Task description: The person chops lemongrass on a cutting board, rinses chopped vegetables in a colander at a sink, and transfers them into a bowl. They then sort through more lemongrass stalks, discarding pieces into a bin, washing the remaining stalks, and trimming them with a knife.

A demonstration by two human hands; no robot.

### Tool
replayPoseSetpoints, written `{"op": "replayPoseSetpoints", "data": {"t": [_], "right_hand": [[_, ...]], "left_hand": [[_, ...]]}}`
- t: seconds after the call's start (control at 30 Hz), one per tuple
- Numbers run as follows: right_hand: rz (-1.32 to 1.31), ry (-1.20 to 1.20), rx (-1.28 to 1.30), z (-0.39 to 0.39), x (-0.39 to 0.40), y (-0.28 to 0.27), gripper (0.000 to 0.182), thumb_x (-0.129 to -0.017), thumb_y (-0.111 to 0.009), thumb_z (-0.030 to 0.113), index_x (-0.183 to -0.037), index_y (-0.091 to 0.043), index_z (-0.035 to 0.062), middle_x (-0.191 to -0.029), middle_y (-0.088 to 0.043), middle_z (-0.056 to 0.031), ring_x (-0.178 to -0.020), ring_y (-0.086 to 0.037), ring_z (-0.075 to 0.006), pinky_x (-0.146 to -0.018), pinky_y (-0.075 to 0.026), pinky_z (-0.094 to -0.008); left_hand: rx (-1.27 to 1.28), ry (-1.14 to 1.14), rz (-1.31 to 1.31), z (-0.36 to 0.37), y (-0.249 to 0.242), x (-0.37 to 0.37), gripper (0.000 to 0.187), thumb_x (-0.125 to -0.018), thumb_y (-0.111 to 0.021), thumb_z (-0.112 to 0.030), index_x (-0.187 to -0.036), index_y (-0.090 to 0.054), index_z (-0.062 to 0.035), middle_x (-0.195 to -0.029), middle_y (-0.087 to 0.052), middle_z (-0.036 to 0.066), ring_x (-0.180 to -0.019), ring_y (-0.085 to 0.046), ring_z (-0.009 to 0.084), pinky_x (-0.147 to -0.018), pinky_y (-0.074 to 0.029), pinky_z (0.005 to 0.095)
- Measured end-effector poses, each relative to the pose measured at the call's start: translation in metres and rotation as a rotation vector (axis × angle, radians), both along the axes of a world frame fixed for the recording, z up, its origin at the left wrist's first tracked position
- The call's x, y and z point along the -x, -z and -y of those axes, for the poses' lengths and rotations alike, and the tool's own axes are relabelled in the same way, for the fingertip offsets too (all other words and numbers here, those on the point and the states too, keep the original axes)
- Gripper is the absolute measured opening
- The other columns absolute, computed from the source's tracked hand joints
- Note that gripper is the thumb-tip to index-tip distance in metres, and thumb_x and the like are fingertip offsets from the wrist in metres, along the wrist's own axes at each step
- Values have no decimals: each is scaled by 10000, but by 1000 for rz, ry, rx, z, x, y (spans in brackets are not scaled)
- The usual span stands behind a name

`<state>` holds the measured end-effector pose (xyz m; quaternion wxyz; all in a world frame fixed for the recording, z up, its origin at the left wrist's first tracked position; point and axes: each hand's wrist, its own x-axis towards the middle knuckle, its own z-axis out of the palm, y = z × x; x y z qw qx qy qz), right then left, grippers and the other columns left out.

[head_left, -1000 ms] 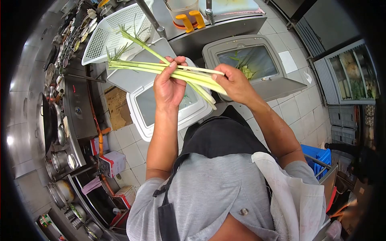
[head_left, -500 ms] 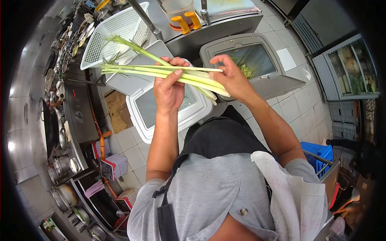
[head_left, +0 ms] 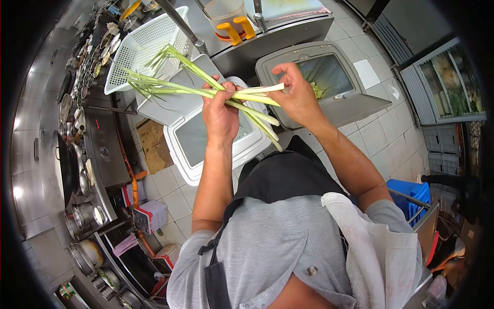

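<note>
Several scallions (head_left: pixel 177 87) lie fanned across my left hand (head_left: pixel 221 113), which is closed around their middle. Their green tops point to the upper left, and their pale ends spread to the right and downward. My right hand (head_left: pixel 298 100) pinches the pale end of one stalk between thumb and forefinger, its other fingers curled. Below the scallions stands a white bin (head_left: pixel 180 172) with its lid flipped back. Under the green tops, a white perforated basket (head_left: pixel 116 82) is at the upper left.
A grey bin (head_left: pixel 265 64) with green scraps inside stands beyond my right hand. On the steel counter (head_left: pixel 288 33) is a clear container (head_left: pixel 226 10) near orange handles (head_left: pixel 234 33). Pots and ladles line the left; a glass-door fridge (head_left: pixel 453 82) stands right.
The scallions have fanned wider apart, some pale ends swinging down toward me. My right hand has shifted slightly up and now pinches a single stalk's end.
</note>
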<state>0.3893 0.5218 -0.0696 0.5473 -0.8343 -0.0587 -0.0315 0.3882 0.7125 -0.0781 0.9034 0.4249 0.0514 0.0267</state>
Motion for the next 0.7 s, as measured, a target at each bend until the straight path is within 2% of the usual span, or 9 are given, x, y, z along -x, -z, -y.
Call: {"op": "replayPoseSetpoints", "data": {"t": [0.07,0.17,0.27,0.37,0.47,0.5,0.6,0.63,0.7], "right_hand": [[25,4,30,-1,-1,-7,380,-840,-773,205,-1114,-559,54,-792,-631,-49,-728,-602,-138,-666,-480,-324],[-46,-111,-283,-2,-9,7,296,-854,-776,224,-1014,-608,39,-725,-624,-28,-671,-577,-103,-633,-471,-307],[-51,-98,-542,-6,-9,0,244,-879,-763,226,-941,-623,36,-684,-614,1,-631,-544,-63,-620,-467,-287],[-46,-128,-222,0,-10,1,288,-884,-743,204,-1127,-648,83,-769,-644,-37,-664,-597,-123,-639,-498,-316],[467,-198,317,-18,-2,-34,485,-884,-719,199,-1351,-588,183,-870,-655,-89,-747,-641,-235,-700,-528,-375],[274,-360,388,-24,-7,-42,660,-888,-695,226,-1498,-446,266,-1042,-648,-136,-898,-635,-343,-793,-526,-442],[79,-509,408,-53,-32,-15,584,-907,-673,215,-1460,-485,214,-1015,-618,-125,-892,-623,-344,-769,-503,-449],[79,-525,391,-61,-41,8,570,-909,-672,198,-1450,-493,189,-1126,-623,-128,-934,-642,-326,-819,-511,-420],[-20,-601,283,-68,-42,29,565,-914,-649,191,-1454,-487,158,-1244,-612,-174,-1073,-628,-353,-907,-501,-437]], "left_hand": [[89,35,-4,1,-4,2,480,-847,-536,5,-1294,-371,-45,-945,-608,123,-902,-622,279,-811,-533,406],[233,68,-33,-3,-1,-1,376,-847,-532,8,-1207,-444,-57,-937,-620,119,-904,-629,281,-828,-546,414],[369,119,1,-4,7,-5,290,-823,-518,15,-1102,-509,-64,-921,-613,117,-923,-621,304,-878,-534,439],[369,124,20,-6,8,-11,270,-797,-495,34,-1050,-531,-52,-908,-602,118,-915,-617,316,-903,-519,446],[195,33,4,-15,13,-23,271,-781,-478,46,-1036,-530,-30,-895,-593,125,-891,-619,312,-882,-519,427],[120,-3,-15,-19,18,-27,272,-777,-474,49,-1033,-528,-22,-891,-590,128,-882,-620,309,-870,-521,418],[-93,-19,-97,-54,51,-59,272,-784,-491,47,-1050,-526,5,-882,-592,130,-833,-632,282,-763,-537,368],[-133,-21,-147,-71,62,-65,267,-797,-491,42,-1058,-525,1,-890,-599,130,-824,-630,274,-731,-534,363],[-202,-7,-246,-106,79,-73,258,-822,-490,33,-1075,-524,-6,-905,-611,130,-804,-627,256,-667,-528,354]]}}
